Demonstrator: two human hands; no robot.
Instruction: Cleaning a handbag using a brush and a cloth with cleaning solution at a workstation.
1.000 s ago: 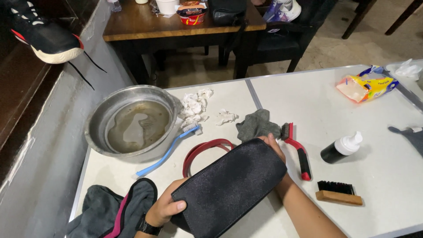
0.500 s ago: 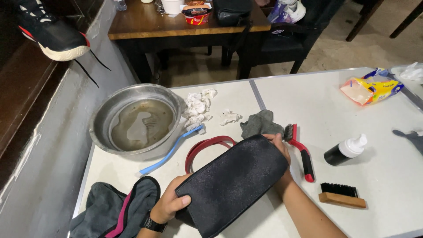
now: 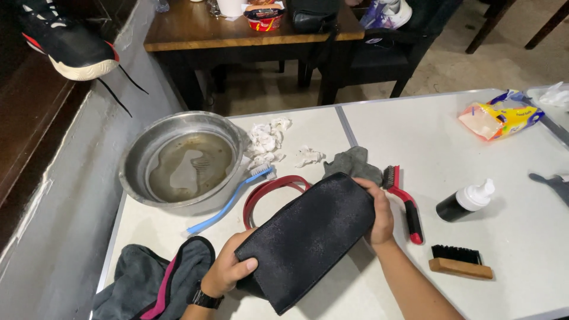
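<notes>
I hold a black fabric bag (image 3: 305, 237) flat over the white table (image 3: 415, 136), tilted from lower left to upper right. My left hand (image 3: 228, 269) grips its lower left corner, thumb on top. Around the bag's upper right end my right hand (image 3: 379, 216) is wrapped. The bag's red handle (image 3: 264, 195) loops out behind it. A grey cloth (image 3: 354, 165) lies just beyond my right hand, and a red-handled brush (image 3: 405, 202) lies right beside it.
A metal basin (image 3: 181, 160) with dirty water stands at the left, a blue toothbrush (image 3: 228, 200) leaning by it. Crumpled tissues (image 3: 267, 142), a black bottle with white cap (image 3: 465, 201), a wooden brush (image 3: 460, 262), a yellow packet (image 3: 501, 115) and a grey-pink cloth (image 3: 160, 281) lie around.
The bag has shifted very little between my hands; both grips are the same. The view has drifted slightly.
</notes>
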